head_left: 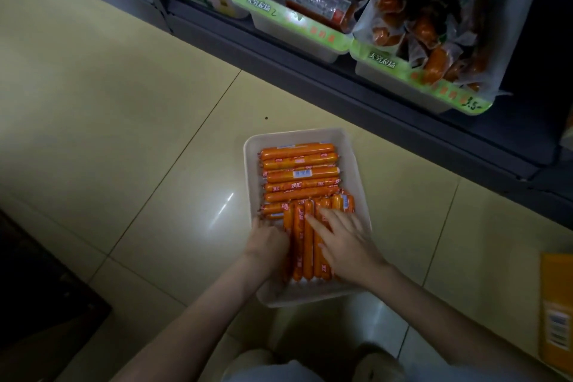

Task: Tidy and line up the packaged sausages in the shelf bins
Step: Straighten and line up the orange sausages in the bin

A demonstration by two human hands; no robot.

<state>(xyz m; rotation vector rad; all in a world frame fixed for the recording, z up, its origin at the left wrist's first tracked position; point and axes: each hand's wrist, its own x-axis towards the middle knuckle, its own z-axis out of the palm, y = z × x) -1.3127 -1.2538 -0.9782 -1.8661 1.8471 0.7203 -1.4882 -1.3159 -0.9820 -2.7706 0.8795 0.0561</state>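
A white bin (pixel 310 296) stands on the tiled floor in front of me. In its far half several orange packaged sausages (pixel 299 175) lie crosswise in a neat stack. In its near half more orange sausages (pixel 307 245) lie lengthwise, side by side. My left hand (pixel 268 242) presses against the left side of the lengthwise group, fingers tucked down beside it. My right hand (pixel 344 242) lies flat on top of the same group with its fingers spread and straight.
A dark shelf runs across the top right. On it stand white bins with green labels: one with dark wrapped sausages (pixel 316 0), one with loose orange sausages in clear wrap (pixel 434 34). An orange box (pixel 556 310) lies on the floor at the right.
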